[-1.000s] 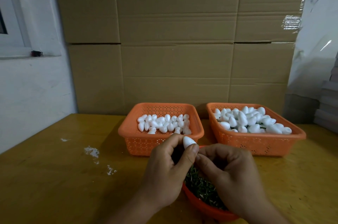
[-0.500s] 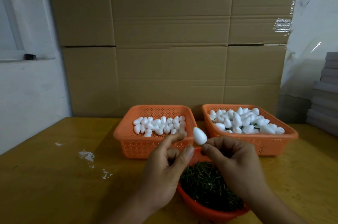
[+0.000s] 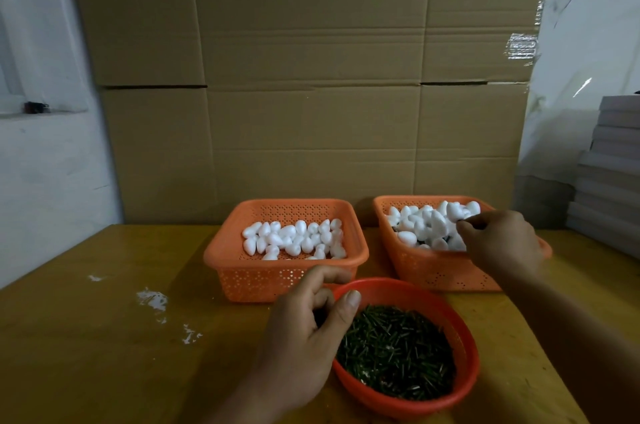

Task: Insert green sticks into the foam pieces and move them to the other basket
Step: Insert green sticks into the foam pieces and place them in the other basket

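Note:
Two orange baskets stand side by side at the back of the table. The left basket holds several plain white foam pieces. The right basket is piled with foam pieces, dark stick ends showing between them. A red bowl of green sticks sits in front. My right hand reaches over the right basket, fingertips pinched together against the pile; whether they hold anything is hidden. My left hand hovers at the bowl's left rim, fingers loosely curled, holding nothing.
A wall of cardboard boxes rises right behind the baskets. White foam crumbs lie on the yellow table to the left. Grey stacked sheets stand at the far right, and a white wall closes the left side.
My right hand carried the foam piece from in front of me to the right basket. My left hand let go of it and stayed by the bowl.

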